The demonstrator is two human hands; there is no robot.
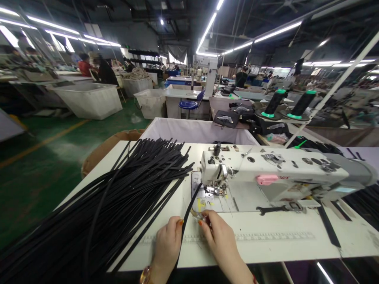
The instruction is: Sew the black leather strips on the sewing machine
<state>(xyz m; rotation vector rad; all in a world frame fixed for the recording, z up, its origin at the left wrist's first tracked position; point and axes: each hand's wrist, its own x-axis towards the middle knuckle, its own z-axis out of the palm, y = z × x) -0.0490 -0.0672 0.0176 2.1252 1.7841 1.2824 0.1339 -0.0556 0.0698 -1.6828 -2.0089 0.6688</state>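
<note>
"Black strip [189, 209]: how far along?"

"Reaching the presser foot [212, 191] of the sewing machine [251, 167], not yet clear of it, and trailing back over the tabletop's [195, 254] near edge. Too small to make out any stitches."

"Held how?"

"Left hand [168, 242]: thumb and forefinger close together, right against the strip; can't tell whether pinching it. Right hand [220, 236]: fingers curled around a small metal tool [199, 216], perhaps thread snips, just beside it."

"Anything left?"

"Heaped on the left: many similar strips [127, 193]. Sewn or waiting? Can't tell."
</note>
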